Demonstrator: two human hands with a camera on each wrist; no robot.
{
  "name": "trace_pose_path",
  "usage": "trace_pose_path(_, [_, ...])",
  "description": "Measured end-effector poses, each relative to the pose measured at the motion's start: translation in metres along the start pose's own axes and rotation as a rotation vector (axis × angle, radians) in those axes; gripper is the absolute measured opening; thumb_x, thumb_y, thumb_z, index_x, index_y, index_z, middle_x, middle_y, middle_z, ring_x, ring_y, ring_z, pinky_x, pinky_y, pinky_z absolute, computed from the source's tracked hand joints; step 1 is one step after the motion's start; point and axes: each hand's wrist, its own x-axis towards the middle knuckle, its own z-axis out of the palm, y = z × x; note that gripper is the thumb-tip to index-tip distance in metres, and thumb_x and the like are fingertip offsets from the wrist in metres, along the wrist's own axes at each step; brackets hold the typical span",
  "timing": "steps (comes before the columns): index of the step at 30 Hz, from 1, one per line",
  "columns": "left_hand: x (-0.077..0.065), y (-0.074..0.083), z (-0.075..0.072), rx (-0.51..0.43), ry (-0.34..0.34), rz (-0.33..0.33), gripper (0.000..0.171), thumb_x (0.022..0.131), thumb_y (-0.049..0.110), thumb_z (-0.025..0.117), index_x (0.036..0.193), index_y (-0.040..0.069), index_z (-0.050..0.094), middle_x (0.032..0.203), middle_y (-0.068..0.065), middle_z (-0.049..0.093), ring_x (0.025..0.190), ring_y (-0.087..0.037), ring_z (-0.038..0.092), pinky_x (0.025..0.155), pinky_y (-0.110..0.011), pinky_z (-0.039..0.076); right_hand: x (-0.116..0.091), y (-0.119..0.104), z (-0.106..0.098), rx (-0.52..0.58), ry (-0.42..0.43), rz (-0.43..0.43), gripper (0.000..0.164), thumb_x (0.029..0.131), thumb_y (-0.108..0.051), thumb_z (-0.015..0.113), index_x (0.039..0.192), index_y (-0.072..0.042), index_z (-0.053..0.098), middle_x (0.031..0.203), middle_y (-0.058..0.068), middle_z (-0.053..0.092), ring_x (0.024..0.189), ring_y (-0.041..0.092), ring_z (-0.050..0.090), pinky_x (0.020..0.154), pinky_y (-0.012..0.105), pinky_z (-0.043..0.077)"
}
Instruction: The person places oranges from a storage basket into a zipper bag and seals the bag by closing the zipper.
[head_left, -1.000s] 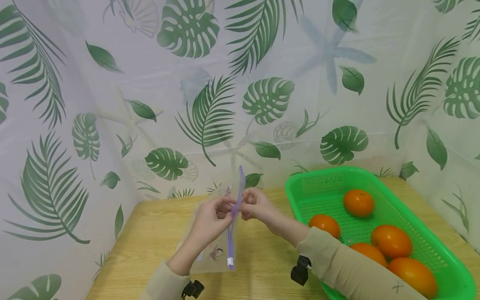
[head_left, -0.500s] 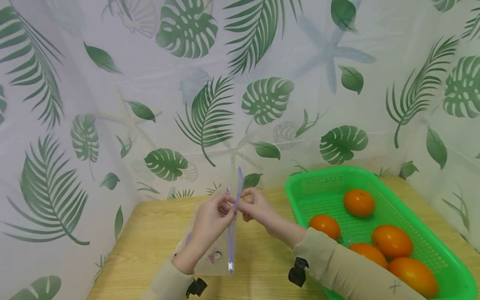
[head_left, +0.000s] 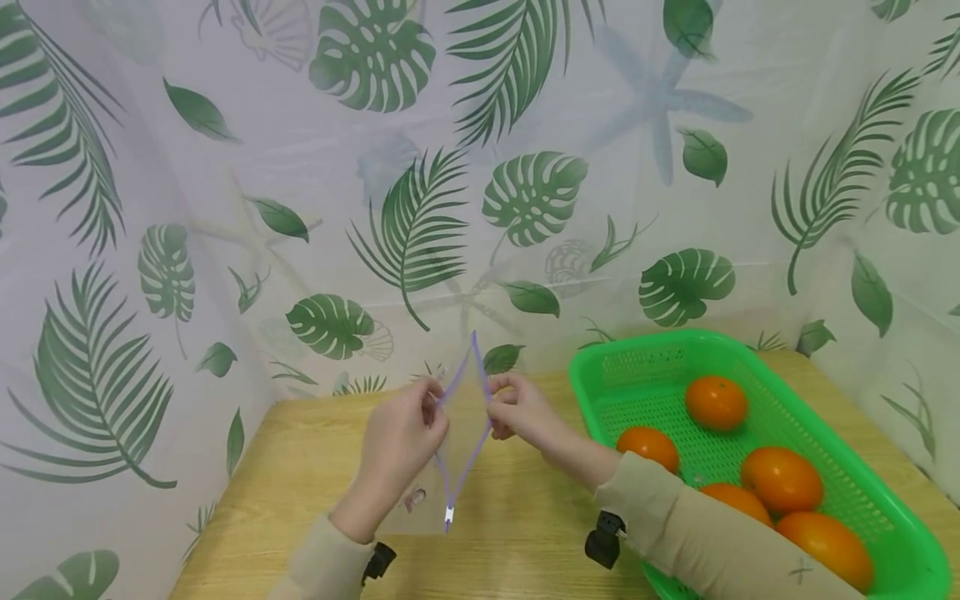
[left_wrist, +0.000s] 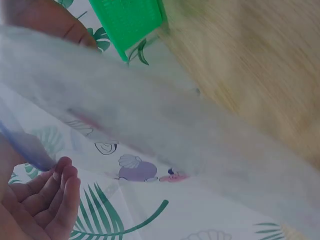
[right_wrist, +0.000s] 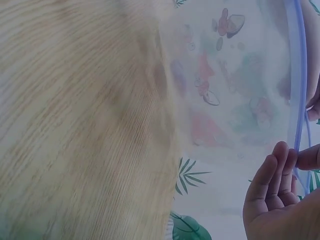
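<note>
A clear zip bag (head_left: 467, 417) with a purple-edged mouth and a white slider (head_left: 449, 515) is held upright over the table. Its mouth gapes in a diamond shape. My left hand (head_left: 400, 433) pinches the left rim, and my right hand (head_left: 525, 417) pinches the right rim. In the left wrist view the bag's frosted wall (left_wrist: 150, 120) crosses in front of the left hand (left_wrist: 42, 200). Seen from the right wrist, the right hand (right_wrist: 280, 195) grips the purple zip strip (right_wrist: 299, 75) between thumb and fingers. Printed shells and small figures decorate the bag.
To the right stands a green plastic basket (head_left: 600, 392) with several orange fruits, one of them an orange (head_left: 717, 403) near its far end. The right forearm passes over the basket's near side. A leaf-print sheet (head_left: 480, 167) hangs behind the wooden table (head_left: 300, 467).
The two purple rims, together before, are now spread apart, so the bag's mouth has opened. My left hand has moved slightly left, while the right stays nearly in place.
</note>
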Motion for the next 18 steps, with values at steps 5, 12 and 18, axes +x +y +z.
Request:
trace_pose_path(5, [0.003, -0.005, -0.006, 0.142, 0.025, 0.066, 0.008, 0.085, 0.003, 0.076, 0.090, 0.007, 0.070, 0.067, 0.001, 0.067, 0.051, -0.005, 0.046, 0.045, -0.016, 0.036, 0.001, 0.003, -0.007, -0.033, -0.029, 0.000, 0.027, 0.093, -0.002, 0.056, 0.119, 0.002, 0.052, 0.070, -0.002, 0.060, 0.061, 0.010, 0.057, 0.066, 0.025, 0.056])
trace_pose_path(12, [0.007, -0.005, -0.016, 0.150, 0.006, 0.134, 0.010, 0.085, 0.003, 0.077, 0.087, 0.008, 0.069, 0.068, 0.002, 0.064, 0.053, -0.006, 0.042, 0.048, -0.018, 0.035, 0.001, 0.003, -0.014, -0.102, -0.080, -0.005, 0.024, 0.094, -0.004, 0.058, 0.115, 0.006, 0.058, 0.070, 0.000, 0.060, 0.059, 0.011, 0.058, 0.063, 0.024, 0.054])
trace_pose_path(18, [0.008, -0.004, -0.020, 0.161, -0.008, 0.156, 0.011, 0.082, -0.001, 0.075, 0.088, 0.007, 0.071, 0.068, 0.002, 0.066, 0.053, -0.006, 0.046, 0.050, -0.019, 0.040, 0.002, 0.007, -0.018, -0.114, -0.111, 0.019, 0.023, 0.093, -0.004, 0.058, 0.113, 0.007, 0.060, 0.067, -0.001, 0.058, 0.058, 0.010, 0.057, 0.061, 0.023, 0.053])
